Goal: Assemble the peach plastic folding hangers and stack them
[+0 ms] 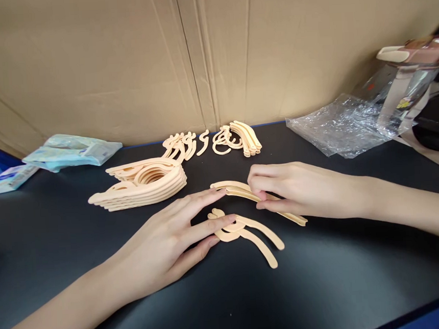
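Note:
My left hand (179,230) reaches in from the left, its index finger and thumb on a beige folding hanger (259,226) with a rounded middle and two curved arms. Another left fingertip touches the end of some curved beige hanger arms (239,189) just behind. My right hand (279,186) is closed, with thumb and fingers pinched on those curved arms, partly covering them. Left of the hands lies a stack of similar beige hangers (143,193), nested together.
Behind the hands lie several small hooks (181,144), some ring-shaped pieces (223,140) and a pile of curved arms (246,138). Blue-white packets (71,150) lie at left. At right are a clear plastic bag (342,126) and a strapped bottle (406,86). A cardboard wall (107,67) rises behind the black table (321,277).

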Demonstrator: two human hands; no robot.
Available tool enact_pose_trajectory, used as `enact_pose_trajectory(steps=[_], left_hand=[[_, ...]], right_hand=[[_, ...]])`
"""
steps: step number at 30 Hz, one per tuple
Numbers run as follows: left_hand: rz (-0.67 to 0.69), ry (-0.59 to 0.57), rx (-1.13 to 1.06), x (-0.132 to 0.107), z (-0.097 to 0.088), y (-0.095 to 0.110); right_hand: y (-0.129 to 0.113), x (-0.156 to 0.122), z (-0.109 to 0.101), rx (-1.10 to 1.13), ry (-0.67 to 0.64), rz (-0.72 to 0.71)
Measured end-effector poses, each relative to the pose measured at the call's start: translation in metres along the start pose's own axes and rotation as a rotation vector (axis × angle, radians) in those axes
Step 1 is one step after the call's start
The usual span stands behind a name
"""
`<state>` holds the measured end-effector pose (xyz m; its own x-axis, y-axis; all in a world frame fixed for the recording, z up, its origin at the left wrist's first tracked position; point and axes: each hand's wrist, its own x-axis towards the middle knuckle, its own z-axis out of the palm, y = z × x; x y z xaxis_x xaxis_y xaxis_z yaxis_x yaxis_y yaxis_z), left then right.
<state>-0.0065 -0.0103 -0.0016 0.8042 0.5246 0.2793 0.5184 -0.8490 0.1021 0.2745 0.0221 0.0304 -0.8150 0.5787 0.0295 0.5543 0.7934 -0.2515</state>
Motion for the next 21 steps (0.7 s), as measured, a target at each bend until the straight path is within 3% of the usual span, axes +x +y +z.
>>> enact_pose_trajectory(steps=[6,13,18,21], left_hand=[[0.001,0.019,0.008,0.000,-0.001,0.001],[0.014,-0.091,-0.032,-0.003,0.002,-0.007],[0.009,-0.100,-0.040,-0.004,0.002,-0.007],[0.012,-0.108,-0.042,-0.003,0.001,-0.006]], right_hand=[[0.004,0.003,0.017,0.149,0.115,-0.046],[0.004,0.008,0.033,0.141,0.317,0.013],[0.012,0.012,0.018,0.085,0.400,0.069],[0.023,0.022,0.004,-0.090,0.413,0.095]])
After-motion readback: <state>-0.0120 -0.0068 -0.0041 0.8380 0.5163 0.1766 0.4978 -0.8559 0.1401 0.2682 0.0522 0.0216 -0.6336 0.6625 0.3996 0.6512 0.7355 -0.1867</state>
